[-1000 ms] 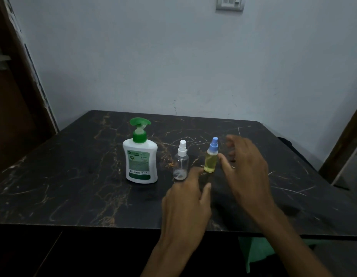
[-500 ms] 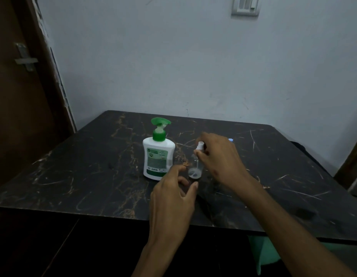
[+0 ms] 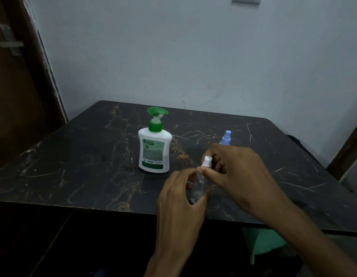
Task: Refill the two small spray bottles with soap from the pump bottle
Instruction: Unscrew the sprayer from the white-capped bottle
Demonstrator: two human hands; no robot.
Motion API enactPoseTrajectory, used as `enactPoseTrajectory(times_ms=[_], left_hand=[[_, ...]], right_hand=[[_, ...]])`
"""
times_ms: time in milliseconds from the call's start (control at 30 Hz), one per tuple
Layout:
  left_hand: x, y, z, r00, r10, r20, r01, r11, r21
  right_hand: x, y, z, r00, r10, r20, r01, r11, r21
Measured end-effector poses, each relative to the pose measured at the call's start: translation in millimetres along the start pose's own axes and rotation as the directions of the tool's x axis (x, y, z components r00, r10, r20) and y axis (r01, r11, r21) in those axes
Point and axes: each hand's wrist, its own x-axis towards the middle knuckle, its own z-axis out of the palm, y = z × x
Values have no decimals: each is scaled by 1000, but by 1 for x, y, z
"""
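Soap refill under way at a dark, gold-veined bench point(image 3: 77, 166): a person's two bare hands meet over a clear spray bottle point(image 3: 199, 186) near the bench's front edge. The left hand point(image 3: 181, 198) curls around the clear body, gripping it from the near side, while the right hand point(image 3: 237, 174) pinches the neck just under the white spray cap point(image 3: 207, 161) with thumb and fingers. A white pump bottle point(image 3: 154, 148) with a green pump head stands upright just beyond and to the left of the hands, clear of them. The second spray bottle point(image 3: 226, 138), blue-capped, stands farther back; the right hand's knuckles hide all but its cap. A pale wall point(image 3: 193, 56) rises behind the bench, with a brown door point(image 3: 15, 92) at left.
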Motion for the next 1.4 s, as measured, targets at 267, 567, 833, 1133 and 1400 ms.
enactPoseTrajectory(times_ms=[267,567,833,1133,1400], left_hand=[[-2,-3,-2,999,-16,35,18,999,-32],[3,-6,-7,997,6,73,-2,998,-64],[3,-4,-6,997,-6,77,11,998,-57],[3,-8,-6,997,-7,79,10,999,-42],[3,-9,-5,995,-34,96,39,998,-48]], right_hand=[[5,1,8,997,-69,18,71,982,-173],[16,-1,-12,967,-115,228,132,989,-60],[28,7,-32,929,-231,289,222,973,65],[27,-6,-17,939,-164,302,233,949,-211],[30,-9,-33,870,-234,434,267,964,-16]])
